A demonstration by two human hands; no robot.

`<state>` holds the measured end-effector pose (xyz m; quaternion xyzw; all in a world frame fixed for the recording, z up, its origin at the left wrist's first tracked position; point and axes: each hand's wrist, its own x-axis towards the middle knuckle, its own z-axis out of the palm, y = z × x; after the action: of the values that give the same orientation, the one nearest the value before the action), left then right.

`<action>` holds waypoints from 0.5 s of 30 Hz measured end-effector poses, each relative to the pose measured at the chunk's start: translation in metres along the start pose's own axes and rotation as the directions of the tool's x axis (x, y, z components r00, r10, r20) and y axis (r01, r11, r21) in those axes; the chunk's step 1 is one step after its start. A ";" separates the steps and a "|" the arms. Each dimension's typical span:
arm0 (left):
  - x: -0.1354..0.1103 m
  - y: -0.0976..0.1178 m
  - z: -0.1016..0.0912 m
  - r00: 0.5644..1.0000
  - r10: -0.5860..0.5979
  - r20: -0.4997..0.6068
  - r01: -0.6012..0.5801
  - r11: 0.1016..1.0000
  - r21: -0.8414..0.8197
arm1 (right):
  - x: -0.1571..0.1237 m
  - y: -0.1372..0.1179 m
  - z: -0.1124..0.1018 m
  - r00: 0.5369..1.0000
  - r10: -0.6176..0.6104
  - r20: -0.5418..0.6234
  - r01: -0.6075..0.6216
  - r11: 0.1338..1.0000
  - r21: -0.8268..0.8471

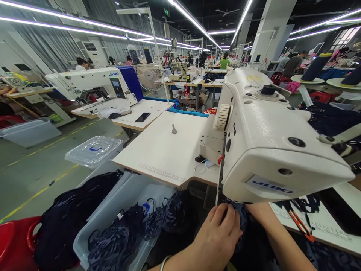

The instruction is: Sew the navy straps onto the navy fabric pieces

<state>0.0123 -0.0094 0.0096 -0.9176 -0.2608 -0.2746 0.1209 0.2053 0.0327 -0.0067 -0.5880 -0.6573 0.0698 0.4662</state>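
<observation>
Your left hand (217, 229) pinches dark patterned cloth (241, 217), likely light, limp: hold its edge; right hand (257, 210) hidden, can't tell grip.

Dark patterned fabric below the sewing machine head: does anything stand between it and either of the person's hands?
Nothing visible blocks the left hand: it is right against the dark patterned fabric. For the right hand, I can't tell; the white sewing machine head hides most of it from this view.

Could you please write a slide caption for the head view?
Left hand on navy fabric at a JUKI machine, right hand partly hidden, bin nearby.
</observation>
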 end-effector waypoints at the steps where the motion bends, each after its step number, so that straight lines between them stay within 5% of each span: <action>1: 0.000 0.000 0.001 1.000 -0.008 -0.001 0.008 1.000 -0.013 | 0.000 -0.001 -0.001 1.000 -0.006 0.007 0.006 1.000 0.005; 15: 0.004 0.002 0.009 0.999 -0.022 0.048 0.023 1.000 -0.021 | -0.003 0.006 0.003 1.000 0.005 -0.030 -0.005 1.000 0.030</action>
<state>0.0198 -0.0059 0.0046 -0.9221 -0.2710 -0.2567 0.1018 0.2071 0.0329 -0.0139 -0.5835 -0.6477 0.0722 0.4846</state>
